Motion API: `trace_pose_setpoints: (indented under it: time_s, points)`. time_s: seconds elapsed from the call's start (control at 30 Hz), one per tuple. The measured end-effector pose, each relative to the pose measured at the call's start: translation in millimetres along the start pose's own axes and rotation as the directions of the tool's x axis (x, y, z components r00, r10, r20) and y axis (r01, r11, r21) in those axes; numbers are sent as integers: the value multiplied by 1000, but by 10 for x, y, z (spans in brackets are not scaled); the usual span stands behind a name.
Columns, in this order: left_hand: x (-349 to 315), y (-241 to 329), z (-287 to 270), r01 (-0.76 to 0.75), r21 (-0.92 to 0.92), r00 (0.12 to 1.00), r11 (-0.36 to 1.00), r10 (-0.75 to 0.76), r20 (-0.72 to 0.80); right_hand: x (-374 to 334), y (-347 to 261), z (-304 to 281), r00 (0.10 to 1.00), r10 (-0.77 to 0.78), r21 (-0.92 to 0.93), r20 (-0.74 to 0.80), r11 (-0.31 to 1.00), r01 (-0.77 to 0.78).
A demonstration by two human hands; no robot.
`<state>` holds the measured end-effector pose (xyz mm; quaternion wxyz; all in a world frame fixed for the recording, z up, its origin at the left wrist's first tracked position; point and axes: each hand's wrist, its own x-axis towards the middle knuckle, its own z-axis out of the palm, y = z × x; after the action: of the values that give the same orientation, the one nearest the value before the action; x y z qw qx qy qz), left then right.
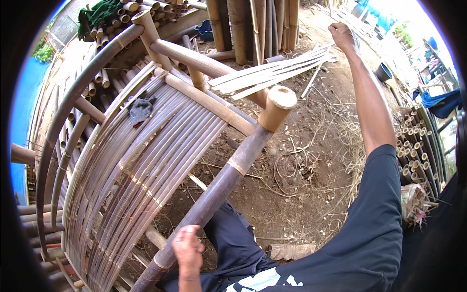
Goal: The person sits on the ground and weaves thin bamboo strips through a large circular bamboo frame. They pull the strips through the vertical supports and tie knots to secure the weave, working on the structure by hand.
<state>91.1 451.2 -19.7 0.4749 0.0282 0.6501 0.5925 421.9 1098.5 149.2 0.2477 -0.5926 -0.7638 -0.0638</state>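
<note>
My right arm is stretched far out to the upper right, and my right hand point(343, 37) is closed in a fist or pinch. What it holds, if anything, is too small to make out. At the lower middle my left hand point(188, 246) has its fingers curled closed beside a thick dark bamboo pole point(214, 191), overlapping its edge. Any thin thing in those fingers does not show. The pole belongs to a bamboo furniture frame, whose slatted bamboo panel point(160, 134) spans the left side. On the slats lies a grey glove point(141, 110).
Pale split bamboo strips point(277, 72) lie behind the frame's cut pole end point(282, 98). Stacked bamboo poles point(416, 146) stand at the right, with upright thick poles point(253, 29) at the back. Dirt ground point(292, 194) carries shavings and fibres. A dark bucket point(383, 72) sits far right.
</note>
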Motion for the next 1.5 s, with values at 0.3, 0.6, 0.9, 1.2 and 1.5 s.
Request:
trace_pose_setpoints:
  time_s: [0.3,0.6,0.9,1.2,1.5]
  points:
    - [-41,-586,516,100,-419,993,903,-117,-13,-182,-654,442,988,-150,168,-37,974,154]
    - [-159,-715,226,165,-59,986,985,-165,-4,-316,-1060,547,947,-136,100,290,989,111]
    - [-139,-655,1007,-716,482,652,504,238,720,-1253,-572,719,240,333,-397,912,865,309]
    - [31,-832,2040,-879,386,443,279,181,878,-172,-624,591,839,108,-306,533,949,73]
    - [353,-703,2309,195,39,668,980,-162,726,-3528,-1147,-121,942,176,737,287,588,-334]
